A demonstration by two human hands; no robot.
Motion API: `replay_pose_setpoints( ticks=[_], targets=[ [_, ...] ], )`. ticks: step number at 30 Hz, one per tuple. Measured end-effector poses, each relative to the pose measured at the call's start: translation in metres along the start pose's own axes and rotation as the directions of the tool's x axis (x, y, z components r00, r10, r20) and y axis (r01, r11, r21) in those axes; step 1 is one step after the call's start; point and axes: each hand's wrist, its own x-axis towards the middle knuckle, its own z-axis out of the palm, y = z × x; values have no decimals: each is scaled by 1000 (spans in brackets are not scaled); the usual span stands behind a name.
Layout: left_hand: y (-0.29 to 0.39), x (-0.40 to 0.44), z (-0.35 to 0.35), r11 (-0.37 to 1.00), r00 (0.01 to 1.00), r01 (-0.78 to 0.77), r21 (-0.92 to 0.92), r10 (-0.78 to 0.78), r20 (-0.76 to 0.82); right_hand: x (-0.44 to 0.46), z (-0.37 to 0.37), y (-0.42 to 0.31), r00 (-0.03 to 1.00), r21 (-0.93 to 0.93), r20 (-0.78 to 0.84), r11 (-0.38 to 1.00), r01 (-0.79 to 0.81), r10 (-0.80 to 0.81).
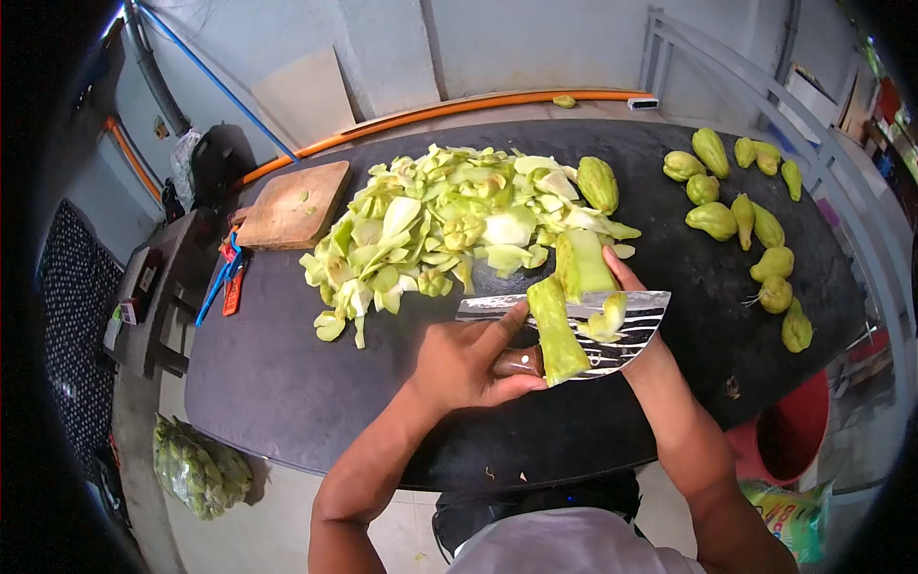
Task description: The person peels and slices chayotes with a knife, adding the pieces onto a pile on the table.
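Note:
My left hand [466,364] is closed near the brown handle [519,362] of a wide cleaver, with its thumb and index finger against a long cut piece of green chayote [557,330]. The broad cleaver blade [641,325] lies flat below the chayote, and a smaller pale piece [604,319] rests on it. Behind the blade, my right hand [639,330] is mostly hidden; its fingers reach up beside a peeled chayote piece [585,263]. What its palm holds cannot be made out.
A large heap of peelings and slices [411,230] covers the table's [287,383] middle back. Whole chayotes [710,220] sit on the right, one [598,185] beside the heap. At the left are a wooden board [295,206] and a peeler-like orange tool [232,289]. A red bucket [803,430] stands lower right.

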Motion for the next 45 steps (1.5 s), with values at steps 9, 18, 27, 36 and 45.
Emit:
replay_pose_setpoints(
  ticks=[9, 18, 27, 36, 45],
  targets=[
    [-9, -2, 0, 996, 995, 91, -9, -91, -48, 0, 2, 4, 993, -81, -80, 993, 81, -88],
    [-55, 2, -4, 786, 786, 617, 18, -617, -36, -6, 20, 5, 988, 121, 89, 983, -139, 129],
    [-6, 7, 15, 987, 982, 154, 38, -148, -121, -5, 4, -1, 973, 205, -194, 965, 167, -127],
    [26, 18, 13, 970, 977, -179, 164, 195, -86, -7, -14, 6, 988, 192, -74, 971, 145, -133],
    [3, 13, 8, 983, 989, -112, 143, 125, -80, -5, -14, 8, 996, 321, 25, 944, 73, -86]
  ],
)
